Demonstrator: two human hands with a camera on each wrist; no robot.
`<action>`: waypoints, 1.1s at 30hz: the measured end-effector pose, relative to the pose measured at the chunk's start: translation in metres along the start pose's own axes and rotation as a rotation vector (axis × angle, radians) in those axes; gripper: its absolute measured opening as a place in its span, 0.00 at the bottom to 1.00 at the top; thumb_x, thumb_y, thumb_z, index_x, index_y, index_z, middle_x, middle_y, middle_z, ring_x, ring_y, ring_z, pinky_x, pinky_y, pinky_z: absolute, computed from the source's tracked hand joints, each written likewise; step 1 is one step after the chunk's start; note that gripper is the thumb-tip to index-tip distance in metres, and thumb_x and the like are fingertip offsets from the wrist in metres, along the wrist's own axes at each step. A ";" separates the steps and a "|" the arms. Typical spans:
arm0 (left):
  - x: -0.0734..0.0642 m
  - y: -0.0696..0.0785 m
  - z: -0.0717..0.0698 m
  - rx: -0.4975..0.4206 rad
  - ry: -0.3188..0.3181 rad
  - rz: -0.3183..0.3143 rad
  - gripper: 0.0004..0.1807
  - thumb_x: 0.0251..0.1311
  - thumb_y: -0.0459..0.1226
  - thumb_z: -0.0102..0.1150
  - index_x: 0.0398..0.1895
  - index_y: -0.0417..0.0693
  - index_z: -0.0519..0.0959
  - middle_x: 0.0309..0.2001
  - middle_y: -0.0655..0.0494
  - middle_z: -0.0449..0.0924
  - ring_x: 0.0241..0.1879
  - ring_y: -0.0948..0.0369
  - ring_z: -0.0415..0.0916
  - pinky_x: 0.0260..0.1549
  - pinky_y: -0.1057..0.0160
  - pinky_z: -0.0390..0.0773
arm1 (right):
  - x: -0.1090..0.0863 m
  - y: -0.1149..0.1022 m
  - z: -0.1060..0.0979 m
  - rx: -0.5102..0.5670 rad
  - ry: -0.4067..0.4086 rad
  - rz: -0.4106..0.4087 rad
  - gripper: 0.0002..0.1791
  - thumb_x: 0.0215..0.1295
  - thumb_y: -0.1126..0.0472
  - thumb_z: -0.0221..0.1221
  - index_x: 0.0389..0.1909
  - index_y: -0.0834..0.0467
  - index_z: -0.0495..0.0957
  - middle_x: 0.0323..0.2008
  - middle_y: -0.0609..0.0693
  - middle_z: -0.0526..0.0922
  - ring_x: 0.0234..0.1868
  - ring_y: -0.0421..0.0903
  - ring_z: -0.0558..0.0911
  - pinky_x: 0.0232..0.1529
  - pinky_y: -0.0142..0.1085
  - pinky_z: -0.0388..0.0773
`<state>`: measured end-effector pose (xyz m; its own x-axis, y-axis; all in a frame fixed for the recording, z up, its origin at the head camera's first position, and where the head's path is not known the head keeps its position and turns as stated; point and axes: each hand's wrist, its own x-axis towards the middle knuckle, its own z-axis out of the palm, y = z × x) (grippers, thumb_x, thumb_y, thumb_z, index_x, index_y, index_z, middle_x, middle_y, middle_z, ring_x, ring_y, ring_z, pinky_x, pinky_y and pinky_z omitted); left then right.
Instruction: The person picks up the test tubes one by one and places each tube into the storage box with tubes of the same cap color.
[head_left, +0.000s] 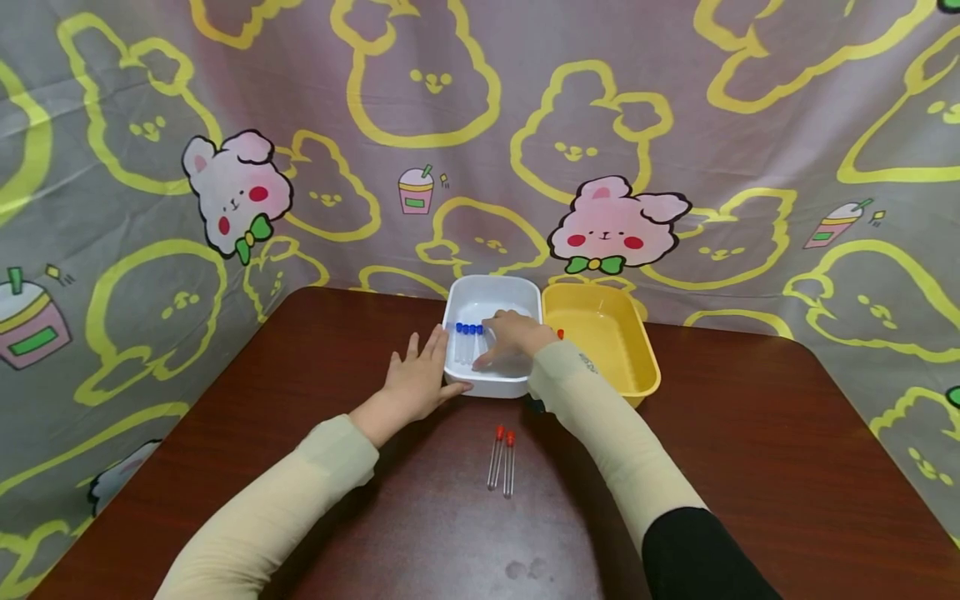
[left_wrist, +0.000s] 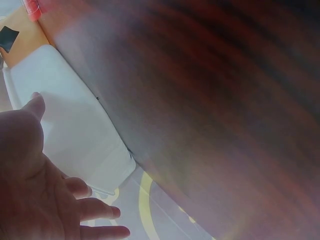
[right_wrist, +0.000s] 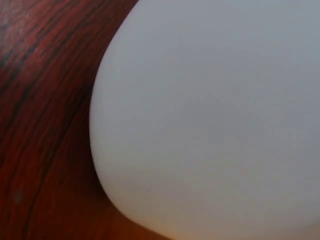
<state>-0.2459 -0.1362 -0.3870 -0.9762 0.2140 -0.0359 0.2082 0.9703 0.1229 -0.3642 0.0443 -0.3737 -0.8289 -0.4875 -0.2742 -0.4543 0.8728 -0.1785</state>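
My left hand (head_left: 414, 377) lies along the left side of the white bin (head_left: 491, 387), fingers spread and straight, thumb at its front wall. In the left wrist view, the thumb overlaps the outer wall of the bin. Inside the bin, several clear test tubes with blue caps (head_left: 469, 329) lie side by side. My right hand (head_left: 516, 335) reaches into the bin, thumb and fingers bent just right of the tubes; I cannot tell whether it pinches one. The bin's smooth white wall fills most of the right wrist view, hiding the right fingers there.
A yellow bin (head_left: 637, 367) stands against the white bin's right side, with a red cap (head_left: 560, 333) showing by its left wall. Two clear test tubes with red caps (head_left: 501, 458) lie on the dark wooden table (head_left: 420, 533) in front. A patterned cloth (head_left: 480, 167) hangs behind.
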 end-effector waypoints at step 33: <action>0.003 0.000 0.002 0.002 -0.008 -0.001 0.56 0.69 0.65 0.52 0.82 0.36 0.43 0.82 0.42 0.41 0.77 0.34 0.43 0.66 0.29 0.56 | -0.048 0.006 -0.016 -0.088 0.236 -0.302 0.41 0.68 0.42 0.66 0.74 0.60 0.68 0.69 0.61 0.73 0.70 0.58 0.70 0.72 0.50 0.62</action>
<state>-0.2490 -0.1358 -0.3890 -0.9759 0.2139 -0.0438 0.2074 0.9707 0.1210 -0.3329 0.0734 -0.3462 -0.7011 -0.7130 0.0051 -0.7072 0.6944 -0.1329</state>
